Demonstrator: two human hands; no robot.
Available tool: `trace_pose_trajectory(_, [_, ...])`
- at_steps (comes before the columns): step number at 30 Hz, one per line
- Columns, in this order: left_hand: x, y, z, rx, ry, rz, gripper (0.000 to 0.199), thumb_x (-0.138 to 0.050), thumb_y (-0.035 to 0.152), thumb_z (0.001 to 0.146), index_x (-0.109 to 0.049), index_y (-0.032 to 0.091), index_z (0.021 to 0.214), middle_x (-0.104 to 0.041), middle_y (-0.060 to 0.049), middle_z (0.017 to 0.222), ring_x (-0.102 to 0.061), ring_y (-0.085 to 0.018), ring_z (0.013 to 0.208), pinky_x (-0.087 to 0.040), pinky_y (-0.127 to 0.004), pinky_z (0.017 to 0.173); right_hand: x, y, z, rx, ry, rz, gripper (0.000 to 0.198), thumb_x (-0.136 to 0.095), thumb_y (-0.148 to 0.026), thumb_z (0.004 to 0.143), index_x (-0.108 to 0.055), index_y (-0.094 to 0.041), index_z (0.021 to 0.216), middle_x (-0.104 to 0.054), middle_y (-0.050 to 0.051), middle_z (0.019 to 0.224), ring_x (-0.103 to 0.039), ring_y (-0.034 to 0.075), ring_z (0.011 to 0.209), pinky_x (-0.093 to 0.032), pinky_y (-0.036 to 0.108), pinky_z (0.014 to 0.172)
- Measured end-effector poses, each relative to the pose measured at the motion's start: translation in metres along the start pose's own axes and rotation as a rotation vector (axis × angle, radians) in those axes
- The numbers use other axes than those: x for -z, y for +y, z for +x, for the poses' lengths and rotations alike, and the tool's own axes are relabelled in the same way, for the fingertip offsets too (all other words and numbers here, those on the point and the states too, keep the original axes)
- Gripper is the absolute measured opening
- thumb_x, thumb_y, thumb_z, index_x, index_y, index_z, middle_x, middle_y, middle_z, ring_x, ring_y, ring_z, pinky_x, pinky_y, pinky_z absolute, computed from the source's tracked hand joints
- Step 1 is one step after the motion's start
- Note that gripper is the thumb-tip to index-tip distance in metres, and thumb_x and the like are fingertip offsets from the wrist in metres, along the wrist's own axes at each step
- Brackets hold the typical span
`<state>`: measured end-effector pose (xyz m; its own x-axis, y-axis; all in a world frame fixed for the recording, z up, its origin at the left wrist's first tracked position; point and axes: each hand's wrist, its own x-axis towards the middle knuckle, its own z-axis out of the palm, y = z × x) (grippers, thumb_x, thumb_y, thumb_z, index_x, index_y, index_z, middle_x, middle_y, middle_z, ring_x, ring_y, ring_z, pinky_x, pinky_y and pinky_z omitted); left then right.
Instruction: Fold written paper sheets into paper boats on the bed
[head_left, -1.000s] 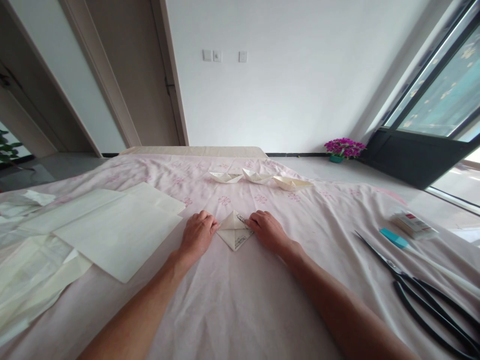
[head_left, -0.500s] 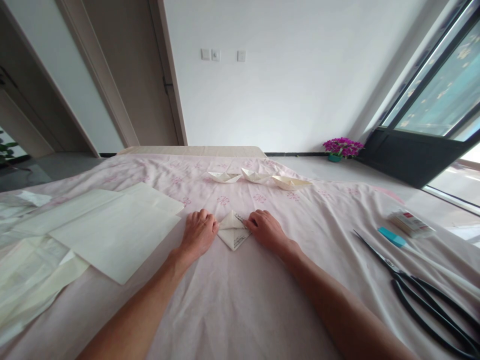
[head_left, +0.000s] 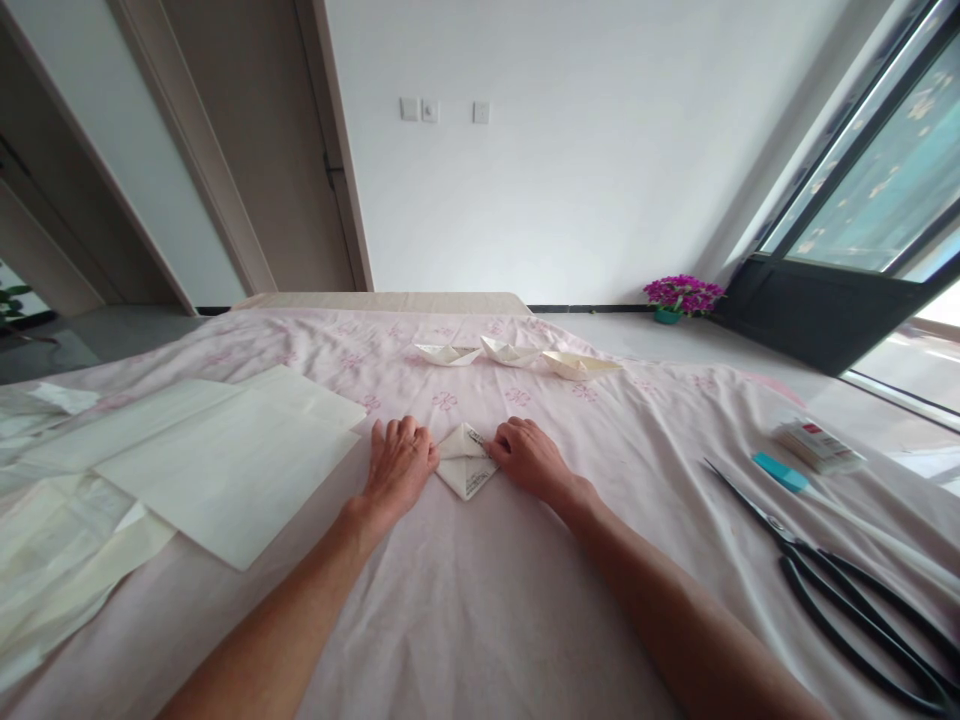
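Observation:
A small diamond of folded paper (head_left: 465, 480) with printed text lies on the pink cloth in front of me, a crease running across its middle. My left hand (head_left: 401, 460) pinches its left corner between thumb and curled fingers. At the opposite corner, my right hand (head_left: 531, 455) is closed on the paper in the same way, its fingers bent. Beyond the hands, three folded paper boats stand in a row: a left one (head_left: 448, 355), a middle one (head_left: 508, 352) and a yellowish right one (head_left: 579, 365).
Sheets of paper (head_left: 232, 470) overlap on the left, beside crumpled pale wrapping (head_left: 60, 560). To the right lie black-handled scissors (head_left: 795, 545), a blue-tipped white tool (head_left: 784, 472) and a small packet (head_left: 817, 445). The cloth (head_left: 465, 620) is wrinkled. Purple flowers (head_left: 682, 295) stand on the floor beyond.
Both hands stay at the paper's corners. The left hand's fingers have shifted slightly, with one lifted a little. The view has moved very slightly.

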<state>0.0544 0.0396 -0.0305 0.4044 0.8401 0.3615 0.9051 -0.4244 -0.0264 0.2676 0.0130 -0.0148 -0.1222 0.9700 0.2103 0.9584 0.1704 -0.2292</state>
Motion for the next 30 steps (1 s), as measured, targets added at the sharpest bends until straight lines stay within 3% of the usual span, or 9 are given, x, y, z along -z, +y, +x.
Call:
trace_pose_trajectory(6, [-0.005,-0.008,0.001,-0.037,-0.008,-0.131,0.017,-0.052,0.033,0.089,-0.059,0.018,0.085,-0.056,-0.008,0.093,-0.049,-0.022,0.088,-0.036,-0.036,0.082,0.0,0.001,-0.004,0.042,0.023,0.035,0.022,-0.05,-0.032,0.091,-0.054,-0.02,0.073,-0.057,0.002,0.081,-0.05,0.013,0.077,-0.033,0.023,0.068])
trace_pose_trajectory(15, [-0.007,-0.018,0.003,-0.103,-0.023,-0.403,0.011,-0.061,0.033,0.084,-0.064,0.022,0.085,-0.057,-0.004,0.1,-0.052,-0.021,0.1,-0.036,-0.034,0.091,-0.001,0.002,-0.007,0.132,0.065,0.035,0.025,-0.044,-0.026,0.094,-0.053,-0.019,0.072,-0.054,0.002,0.079,-0.048,0.012,0.076,-0.032,0.024,0.068])
trace_pose_trajectory(23, [0.002,-0.011,0.0,-0.137,0.026,-0.369,0.008,-0.061,0.028,0.084,-0.063,0.021,0.082,-0.057,-0.005,0.1,-0.049,-0.022,0.098,-0.037,-0.037,0.091,0.006,-0.003,-0.013,0.035,0.092,0.025,0.014,-0.051,-0.026,0.091,-0.062,-0.022,0.084,-0.059,0.003,0.091,-0.051,0.014,0.085,-0.031,0.025,0.068])
trace_pose_trajectory(30, [0.001,-0.012,-0.001,-0.13,0.027,-0.404,0.006,-0.062,0.026,0.083,-0.064,0.021,0.081,-0.059,-0.005,0.1,-0.05,-0.021,0.1,-0.037,-0.036,0.092,0.008,-0.002,-0.023,-0.111,-0.016,0.169,0.017,-0.047,-0.027,0.091,-0.063,-0.024,0.085,-0.063,-0.001,0.091,-0.056,0.011,0.078,-0.029,0.024,0.063])
